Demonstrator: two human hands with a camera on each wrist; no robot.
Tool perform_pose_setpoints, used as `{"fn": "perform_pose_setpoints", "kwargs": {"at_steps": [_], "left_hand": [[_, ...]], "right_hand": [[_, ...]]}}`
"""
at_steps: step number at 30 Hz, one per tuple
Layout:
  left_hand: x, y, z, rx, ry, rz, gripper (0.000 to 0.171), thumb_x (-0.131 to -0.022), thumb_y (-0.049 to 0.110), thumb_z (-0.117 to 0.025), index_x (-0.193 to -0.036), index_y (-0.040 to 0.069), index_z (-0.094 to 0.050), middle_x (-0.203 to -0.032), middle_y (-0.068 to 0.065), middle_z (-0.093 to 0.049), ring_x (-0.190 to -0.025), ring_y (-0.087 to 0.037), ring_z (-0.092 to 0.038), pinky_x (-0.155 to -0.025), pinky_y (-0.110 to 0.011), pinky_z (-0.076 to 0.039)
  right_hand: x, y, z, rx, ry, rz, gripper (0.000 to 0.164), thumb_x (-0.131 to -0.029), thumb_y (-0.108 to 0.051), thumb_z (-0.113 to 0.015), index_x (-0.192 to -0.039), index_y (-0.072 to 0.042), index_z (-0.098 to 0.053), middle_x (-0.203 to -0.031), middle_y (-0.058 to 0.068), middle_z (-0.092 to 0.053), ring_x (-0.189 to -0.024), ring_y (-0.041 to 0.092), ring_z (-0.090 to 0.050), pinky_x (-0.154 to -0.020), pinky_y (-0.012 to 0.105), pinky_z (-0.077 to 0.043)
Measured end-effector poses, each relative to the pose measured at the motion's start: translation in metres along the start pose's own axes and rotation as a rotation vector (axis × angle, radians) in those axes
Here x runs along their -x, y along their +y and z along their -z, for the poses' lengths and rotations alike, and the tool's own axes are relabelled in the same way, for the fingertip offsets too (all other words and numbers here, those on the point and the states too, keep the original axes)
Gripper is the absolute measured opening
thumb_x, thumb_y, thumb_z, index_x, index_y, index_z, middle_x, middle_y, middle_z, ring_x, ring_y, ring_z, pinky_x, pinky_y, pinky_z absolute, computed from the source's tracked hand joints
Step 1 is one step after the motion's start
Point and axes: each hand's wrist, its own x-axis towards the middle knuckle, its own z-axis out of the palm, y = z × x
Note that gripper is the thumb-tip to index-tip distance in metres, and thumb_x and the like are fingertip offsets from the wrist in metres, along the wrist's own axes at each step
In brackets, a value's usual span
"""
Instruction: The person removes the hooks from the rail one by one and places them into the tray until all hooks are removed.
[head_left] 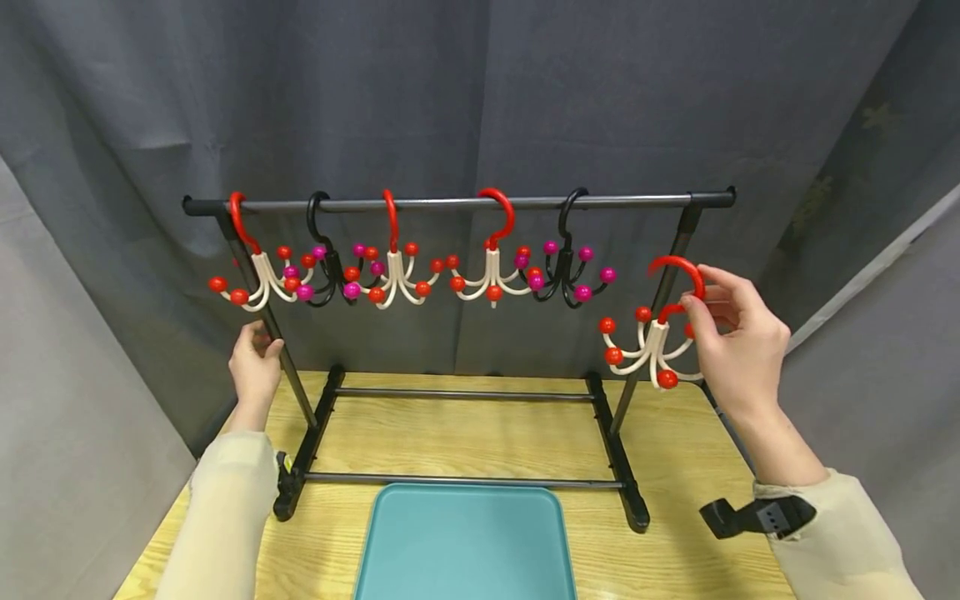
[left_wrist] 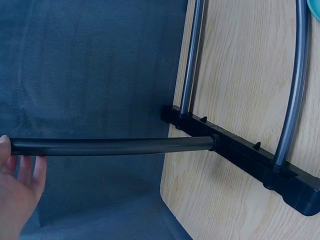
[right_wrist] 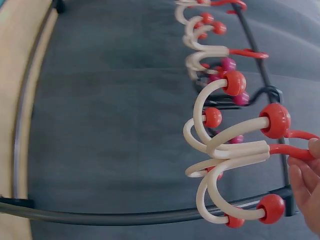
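Note:
My right hand (head_left: 738, 346) pinches the red hook of a cream multi-arm hanger (head_left: 657, 337) with red ball tips, in front of the rack's right upright. In the right wrist view this hanger (right_wrist: 245, 152) fills the foreground, and the fingers (right_wrist: 302, 182) grip its hook at the right edge. On the other side, my left hand (head_left: 253, 371) grips the left upright (head_left: 296, 379) of the black garment rack; the left wrist view shows thumb and fingers on opposite sides of this pole (left_wrist: 115, 146). Three cream hangers, one of them mid-rail (head_left: 395, 265), hang from the top rail (head_left: 442, 205).
Two black hangers with magenta balls, one near the right (head_left: 564, 267) and one near the left (head_left: 330, 271), share the rail. A teal tray (head_left: 468, 542) lies on the wooden table (head_left: 675, 450), near the rack's front base bar (head_left: 465, 481). Grey curtains (head_left: 360, 92) surround everything.

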Motion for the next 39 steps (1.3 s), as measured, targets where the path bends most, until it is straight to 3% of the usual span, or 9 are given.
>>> {"fn": "perform_pose_setpoints", "kwargs": {"at_steps": [8, 14, 19, 24, 30, 39], "left_hand": [[0.0, 0.0, 0.0, 0.014, 0.001, 0.003, 0.034, -0.087, 0.006, -0.059, -0.119, 0.004, -0.052, -0.107, -0.021, -0.059, -0.096, -0.035, -0.058, -0.086, -0.044, -0.044], [0.0, 0.0, -0.001, 0.003, -0.006, 0.004, 0.034, -0.088, 0.008, -0.058, -0.12, 0.003, -0.051, -0.106, -0.021, -0.058, -0.096, -0.035, -0.058, -0.086, -0.045, -0.043], [0.0, -0.002, 0.0, 0.011, 0.0, 0.005, 0.033, -0.087, 0.007, -0.059, -0.119, 0.003, -0.052, -0.105, -0.021, -0.059, -0.094, -0.035, -0.058, -0.085, -0.044, -0.043], [-0.001, -0.003, 0.001, 0.021, -0.006, 0.017, 0.033, -0.087, 0.008, -0.059, -0.118, 0.003, -0.053, -0.106, -0.021, -0.06, -0.096, -0.034, -0.057, -0.085, -0.043, -0.043], [-0.003, -0.005, 0.0, 0.025, 0.0, 0.019, 0.031, -0.086, 0.008, -0.06, -0.117, 0.002, -0.054, -0.105, -0.02, -0.06, -0.095, -0.033, -0.058, -0.084, -0.041, -0.043], [-0.004, -0.006, -0.002, 0.02, -0.006, 0.028, 0.03, -0.087, 0.008, -0.06, -0.116, 0.004, -0.054, -0.103, -0.018, -0.06, -0.093, -0.03, -0.057, -0.081, -0.036, -0.043]], "right_hand": [[0.043, 0.014, -0.013, -0.032, -0.072, 0.063, 0.04, -0.074, 0.004, -0.07, -0.112, -0.004, -0.062, -0.083, 0.016, -0.065, -0.076, -0.022, -0.048, -0.069, 0.0, -0.039], [0.08, 0.019, -0.026, -0.032, -0.15, 0.094, 0.042, -0.07, 0.006, -0.073, -0.11, -0.005, -0.063, -0.079, 0.009, -0.065, -0.075, -0.019, -0.049, -0.055, 0.004, -0.042], [0.109, 0.021, -0.037, -0.012, -0.24, 0.083, 0.043, -0.071, 0.003, -0.073, -0.111, -0.005, -0.061, -0.08, 0.005, -0.065, -0.07, -0.001, -0.059, -0.048, 0.011, -0.044], [0.138, 0.024, -0.048, -0.018, -0.315, 0.047, 0.039, -0.07, 0.003, -0.073, -0.107, -0.006, -0.063, -0.082, 0.003, -0.066, -0.066, 0.011, -0.062, -0.054, 0.01, -0.045], [0.172, 0.029, -0.06, -0.062, -0.399, -0.073, 0.03, -0.07, 0.003, -0.074, -0.095, -0.008, -0.062, -0.08, 0.001, -0.066, -0.065, 0.004, -0.061, -0.056, 0.01, -0.046], [0.213, 0.035, -0.077, -0.173, -0.535, -0.363, 0.021, -0.073, -0.001, -0.072, -0.089, -0.009, -0.06, -0.077, -0.001, -0.065, -0.066, 0.002, -0.061, -0.057, 0.019, -0.051]]}}
